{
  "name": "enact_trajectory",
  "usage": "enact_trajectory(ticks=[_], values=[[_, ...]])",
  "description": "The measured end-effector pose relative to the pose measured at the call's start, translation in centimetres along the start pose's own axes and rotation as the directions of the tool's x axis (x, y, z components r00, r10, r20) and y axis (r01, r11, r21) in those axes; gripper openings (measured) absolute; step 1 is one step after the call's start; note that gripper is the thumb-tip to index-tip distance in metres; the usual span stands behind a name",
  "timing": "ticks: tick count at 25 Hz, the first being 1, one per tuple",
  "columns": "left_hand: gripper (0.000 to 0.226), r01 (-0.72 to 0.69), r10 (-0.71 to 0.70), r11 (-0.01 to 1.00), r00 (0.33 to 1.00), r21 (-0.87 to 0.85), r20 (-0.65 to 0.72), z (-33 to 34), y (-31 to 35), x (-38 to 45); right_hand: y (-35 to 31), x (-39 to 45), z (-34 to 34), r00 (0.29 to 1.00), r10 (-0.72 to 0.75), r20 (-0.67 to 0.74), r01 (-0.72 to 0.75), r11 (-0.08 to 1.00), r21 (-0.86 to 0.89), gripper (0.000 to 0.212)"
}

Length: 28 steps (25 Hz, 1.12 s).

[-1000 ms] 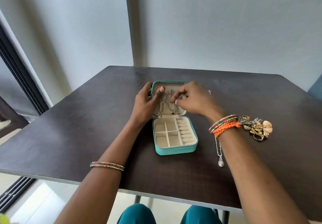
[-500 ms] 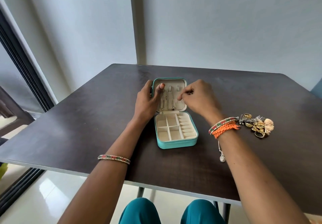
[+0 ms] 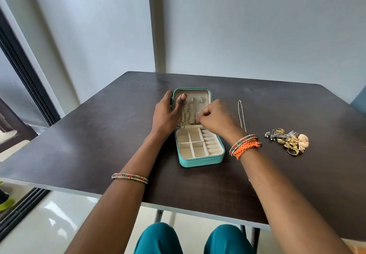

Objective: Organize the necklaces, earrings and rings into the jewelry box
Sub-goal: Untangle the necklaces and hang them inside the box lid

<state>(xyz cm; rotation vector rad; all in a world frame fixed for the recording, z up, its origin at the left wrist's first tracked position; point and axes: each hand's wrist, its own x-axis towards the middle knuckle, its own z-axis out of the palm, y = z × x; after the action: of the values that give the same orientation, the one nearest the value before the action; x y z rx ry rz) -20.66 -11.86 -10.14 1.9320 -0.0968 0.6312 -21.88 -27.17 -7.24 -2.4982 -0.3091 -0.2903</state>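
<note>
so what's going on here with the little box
A person is sorting jewelry into an open teal jewelry box on a dark table. The left hand steadies the raised lid while the right hand works at the necklaces hung inside it. The tray compartments look empty. A silver chain and a pile of gold pieces wait on the right.

The right hand covers the lower right corner of the jewelry box lid; its fingertips curl inward, so what they pinch, if anything, cannot be told. The left hand hides the lid's left edge. The chains hung in the lid are too fine to count. The heap of gold earrings and rings is tangled, single pieces indistinct. The right forearm crosses the desk and hides a strip of it. The desk's right corner is cut off by the frame edge.
</note>
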Motion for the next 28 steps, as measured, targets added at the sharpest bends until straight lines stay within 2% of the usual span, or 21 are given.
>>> enact_trajectory(ticks=[2,6,10,13,16,19,23,26,28], values=[[0.061,0.011,-0.011,1.0,1.0,0.002,0.004,-0.1,0.0,0.0,0.0,0.1,0.1,1.0,0.006,-0.002,-0.006,1.0,0.002,0.016],[0.05,0.03,-0.03,0.999,1.0,0.028,0.009,0.0,0.2,0.0,0.1,0.2,-0.6,0.995,-0.008,-0.099,0.015,0.997,0.073,0.02],[0.046,0.022,-0.024,0.998,0.999,0.054,0.023,0.0,0.2,0.0,-0.7,-0.4,-0.4,0.997,-0.077,0.005,0.077,0.997,0.022,0.022],[0.038,0.008,-0.01,0.998,1.0,0.065,0.03,0.0,0.1,-0.1,-0.5,-0.3,-1.4,0.984,-0.018,-0.177,0.029,0.998,0.061,0.026],[0.033,0.032,-0.037,0.992,0.999,0.123,0.036,-0.1,0.2,0.0,0.2,-0.1,-3.1,0.925,0.085,-0.37,-0.051,0.994,0.099,0.029],[0.035,0.036,-0.05,0.984,0.996,0.175,0.077,-0.1,-0.2,0.3,1.9,-0.2,-4.3,0.884,0.131,-0.449,-0.091,0.99,0.109,0.03],[0.042,-0.084,0.059,0.925,0.995,0.371,0.077,-0.8,0.4,1.5,5.2,-0.6,-5.8,0.895,0.101,-0.434,-0.129,0.991,-0.036,0.028],[0.032,-0.12,0.105,0.881,0.993,0.458,0.06,0.2,4.5,2.1,7.5,0.1,-6.2,0.904,0.133,-0.406,-0.17,0.984,-0.055,0.02],[0.031,-0.215,0.184,0.854,0.977,0.473,0.113,2.3,8.2,2.4,8.9,1.6,-5.9,0.92,0.157,-0.359,-0.185,0.982,-0.047,0.025]])
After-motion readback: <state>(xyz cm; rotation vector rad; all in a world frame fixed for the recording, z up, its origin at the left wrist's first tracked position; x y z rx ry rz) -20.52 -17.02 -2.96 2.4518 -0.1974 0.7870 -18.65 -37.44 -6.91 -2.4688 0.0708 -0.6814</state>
